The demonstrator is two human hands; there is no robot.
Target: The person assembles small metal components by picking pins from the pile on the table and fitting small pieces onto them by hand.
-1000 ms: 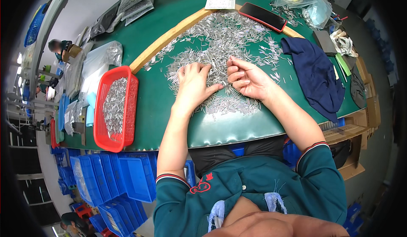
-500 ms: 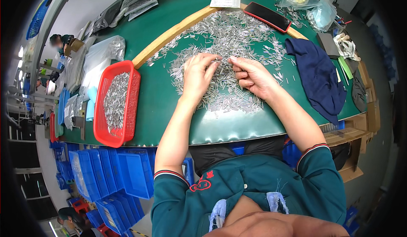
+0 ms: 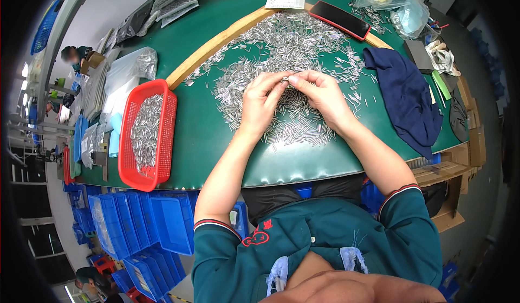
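Many small, shiny metal pins lie spread in a heap on the green tabletop. Over the heap, my left hand pinches a small metal pin between thumb and forefinger. My right hand meets it from the other side, its thumb and forefinger closed at the same spot. The fingertips hide most of the pin, so I cannot tell whether there is one or more. To the left stands a red plastic basket holding a pile of similar metal pieces.
A wooden strip borders the heap at the back left. A phone and paper slips lie at the far edge. Dark blue cloth drapes at right. Blue bins stand below the table's left side; people work at far left.
My two hands have come together, and the fingertips now touch around the small metal piece. The right hand has shifted left and its loosely curled fingers have moved in.
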